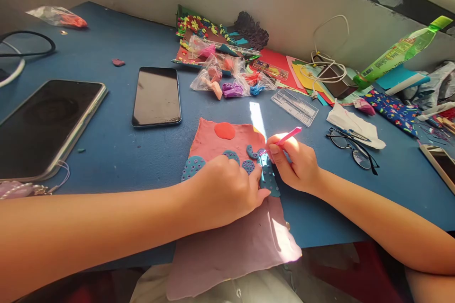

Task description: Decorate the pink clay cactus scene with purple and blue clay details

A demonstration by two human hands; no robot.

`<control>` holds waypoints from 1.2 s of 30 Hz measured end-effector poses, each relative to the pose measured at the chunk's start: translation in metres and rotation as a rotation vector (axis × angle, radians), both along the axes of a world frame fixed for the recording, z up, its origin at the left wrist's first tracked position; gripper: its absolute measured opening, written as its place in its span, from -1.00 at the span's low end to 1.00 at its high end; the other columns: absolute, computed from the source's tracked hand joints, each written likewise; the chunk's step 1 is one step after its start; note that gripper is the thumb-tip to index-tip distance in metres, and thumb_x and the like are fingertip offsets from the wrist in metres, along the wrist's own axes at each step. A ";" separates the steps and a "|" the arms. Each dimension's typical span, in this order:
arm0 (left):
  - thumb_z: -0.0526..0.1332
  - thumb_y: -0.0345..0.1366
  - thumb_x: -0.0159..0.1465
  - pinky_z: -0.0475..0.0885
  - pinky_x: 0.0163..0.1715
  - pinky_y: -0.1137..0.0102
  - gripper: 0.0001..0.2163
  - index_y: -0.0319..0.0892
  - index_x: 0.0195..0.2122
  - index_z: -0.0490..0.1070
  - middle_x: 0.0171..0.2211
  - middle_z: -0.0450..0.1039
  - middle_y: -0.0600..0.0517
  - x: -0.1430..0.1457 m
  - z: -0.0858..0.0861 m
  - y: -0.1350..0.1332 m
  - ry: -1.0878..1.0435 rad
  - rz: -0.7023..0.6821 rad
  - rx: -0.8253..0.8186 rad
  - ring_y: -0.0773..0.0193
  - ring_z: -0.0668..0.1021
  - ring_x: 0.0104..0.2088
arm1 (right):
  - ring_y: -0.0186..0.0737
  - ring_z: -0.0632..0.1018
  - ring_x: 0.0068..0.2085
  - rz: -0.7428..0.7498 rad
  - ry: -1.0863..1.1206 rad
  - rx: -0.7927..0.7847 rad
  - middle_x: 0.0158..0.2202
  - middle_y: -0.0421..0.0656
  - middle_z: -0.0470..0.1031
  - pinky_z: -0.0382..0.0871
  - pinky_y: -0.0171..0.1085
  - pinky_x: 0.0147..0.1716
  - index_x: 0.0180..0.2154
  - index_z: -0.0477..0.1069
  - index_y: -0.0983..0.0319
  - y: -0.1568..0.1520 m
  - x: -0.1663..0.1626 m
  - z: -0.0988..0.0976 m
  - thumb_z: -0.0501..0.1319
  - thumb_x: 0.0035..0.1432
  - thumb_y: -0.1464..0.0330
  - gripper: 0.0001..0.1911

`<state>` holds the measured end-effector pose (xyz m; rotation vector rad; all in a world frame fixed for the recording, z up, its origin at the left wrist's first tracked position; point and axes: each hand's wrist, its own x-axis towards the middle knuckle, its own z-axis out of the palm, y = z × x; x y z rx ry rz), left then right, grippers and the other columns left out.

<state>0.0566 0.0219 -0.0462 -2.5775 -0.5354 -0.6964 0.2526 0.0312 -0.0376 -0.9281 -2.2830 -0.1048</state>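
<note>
A sheet of modelling clay (209, 142), coral at the top and mauve below, lies across the table edge. It bears a red clay disc (225, 130) and blue clay shapes (194, 166) dotted with small purple rings. My right hand (293, 161) is closed round a slim pink modelling tool (289, 136), whose tip points at the blue clay on the right edge. My left hand (227, 189) rests on the sheet with curled fingers. Its index finger and thumb reach the blue piece (269, 181) on the right; anything under the palm is hidden.
Two phones, one black (157, 97) and one larger (50, 125), lie at left. Behind the sheet are bagged clay lumps (234, 87) and a clear plastic case (295, 106). Glasses (351, 149), a white cable (330, 68) and a tilted green bottle (401, 54) are at right.
</note>
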 end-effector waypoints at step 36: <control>0.11 -0.28 0.31 0.07 -0.70 0.43 -0.74 -0.33 -0.40 0.48 -0.73 0.29 0.10 -0.003 0.004 0.001 -0.006 -0.108 0.063 0.36 0.32 -0.72 | -0.43 0.40 -0.59 0.148 0.180 -0.058 -0.44 -0.18 0.46 0.33 -0.40 -0.62 -0.31 0.24 0.21 -0.006 0.007 -0.005 0.00 0.17 0.53 -0.87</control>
